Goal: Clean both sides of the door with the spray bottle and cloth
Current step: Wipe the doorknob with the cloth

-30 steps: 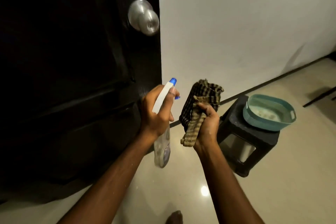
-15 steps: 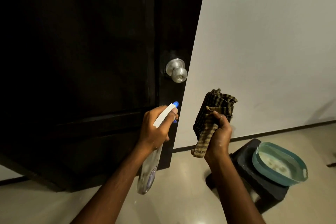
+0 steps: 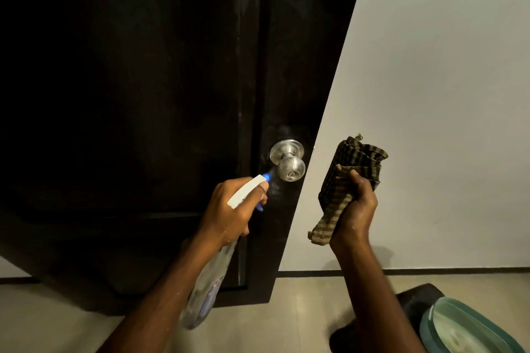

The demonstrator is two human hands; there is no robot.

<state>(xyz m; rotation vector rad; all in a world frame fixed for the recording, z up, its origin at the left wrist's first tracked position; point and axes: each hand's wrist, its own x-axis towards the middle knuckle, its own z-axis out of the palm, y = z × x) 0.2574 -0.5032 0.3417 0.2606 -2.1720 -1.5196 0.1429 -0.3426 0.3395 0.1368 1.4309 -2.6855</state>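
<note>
Left hand (image 3: 229, 209) has lifted the spray bottle (image 3: 209, 286) up to the knob (image 3: 289, 167), grip curled round it; right hand (image 3: 355, 209), grip clutching the cloth (image 3: 352, 163), waits; wiping likely follows.

The single head camera looks forward and a little down, close to the door (image 3: 143, 94), with the knob (image 3: 287, 165) near the centre.

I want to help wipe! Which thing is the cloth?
Find the big black door. Just right of its silver knob, in front of the white wall, the right hand grips the cloth. It is the only soft, bunched thing, checked brown and black.
</note>
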